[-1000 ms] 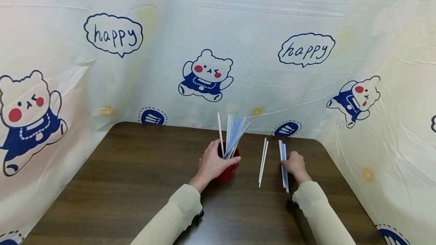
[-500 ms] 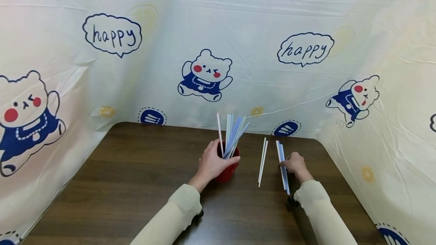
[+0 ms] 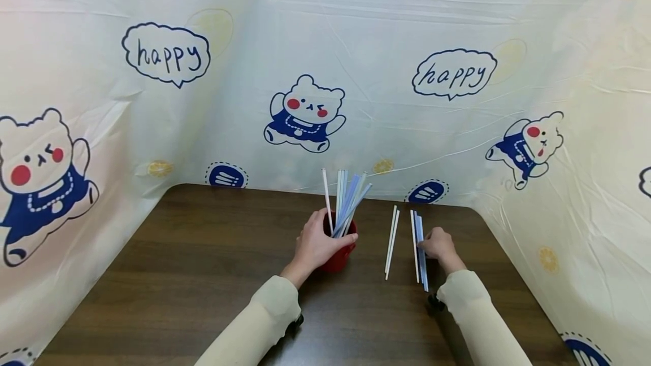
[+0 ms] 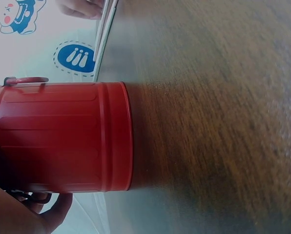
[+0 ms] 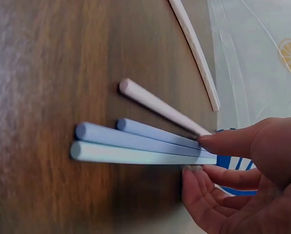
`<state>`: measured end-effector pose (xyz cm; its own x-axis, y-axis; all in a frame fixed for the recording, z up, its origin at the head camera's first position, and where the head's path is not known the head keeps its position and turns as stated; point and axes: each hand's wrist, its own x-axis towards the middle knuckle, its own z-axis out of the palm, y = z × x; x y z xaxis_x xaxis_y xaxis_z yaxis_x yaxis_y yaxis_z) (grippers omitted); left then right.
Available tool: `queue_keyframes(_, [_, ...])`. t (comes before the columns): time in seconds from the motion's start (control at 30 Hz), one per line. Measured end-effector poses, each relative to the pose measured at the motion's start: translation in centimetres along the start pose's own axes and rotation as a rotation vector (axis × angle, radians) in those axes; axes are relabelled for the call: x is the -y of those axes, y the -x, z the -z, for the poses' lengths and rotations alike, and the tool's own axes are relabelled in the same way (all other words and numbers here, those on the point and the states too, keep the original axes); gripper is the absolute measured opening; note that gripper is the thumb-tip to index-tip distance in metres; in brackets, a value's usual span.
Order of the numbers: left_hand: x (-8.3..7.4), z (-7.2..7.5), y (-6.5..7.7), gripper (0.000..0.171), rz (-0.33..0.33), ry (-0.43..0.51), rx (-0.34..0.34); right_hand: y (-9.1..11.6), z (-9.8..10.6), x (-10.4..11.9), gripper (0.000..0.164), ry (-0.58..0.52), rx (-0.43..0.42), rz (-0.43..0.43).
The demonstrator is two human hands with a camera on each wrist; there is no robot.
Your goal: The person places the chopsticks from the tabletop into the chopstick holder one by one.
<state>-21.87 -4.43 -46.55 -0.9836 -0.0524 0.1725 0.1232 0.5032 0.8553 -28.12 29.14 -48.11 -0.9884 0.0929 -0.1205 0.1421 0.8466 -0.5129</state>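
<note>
My left hand [image 3: 316, 244] grips a red metal bucket [image 4: 62, 136], its thumb across the near side below the rim. Several pastel chopsticks [image 3: 352, 199] stand in the bucket, leaning various ways. To the right, my right hand [image 3: 441, 246] pinches a small group lying on the table: two blue chopsticks [image 5: 106, 138] and a mint one [image 5: 121, 154], side by side between thumb and fingers. A pale pink chopstick [image 5: 155, 105] lies at an angle just left of them, its far end close to the thumb tip; whether they touch I cannot tell.
Between the bucket and my right hand, two pale chopsticks [image 3: 389, 247] lie almost parallel on the brown wooden table [image 3: 213, 253]. A white curtain [image 3: 381, 129] printed with bears hangs behind the table and along its sides.
The group at my right hand has shifted slightly left, and the pale pink chopstick now lies apart from the blue ones. My left hand and the bucket stay in place.
</note>
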Motion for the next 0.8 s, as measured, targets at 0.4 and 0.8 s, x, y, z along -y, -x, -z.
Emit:
queue_keyframes(0.4, [0.1, -0.1, 0.0, 0.079, -0.008, -0.005, -0.004, 0.0, -0.3, 1.3, 0.012, -0.006, 0.045, -0.025])
queue_keyframes(0.8, [0.2, -0.1, -0.2, 0.080, 0.002, -0.005, -0.001, 1.1, 0.0, 2.2, 0.044, -0.258, 0.257, -0.133])
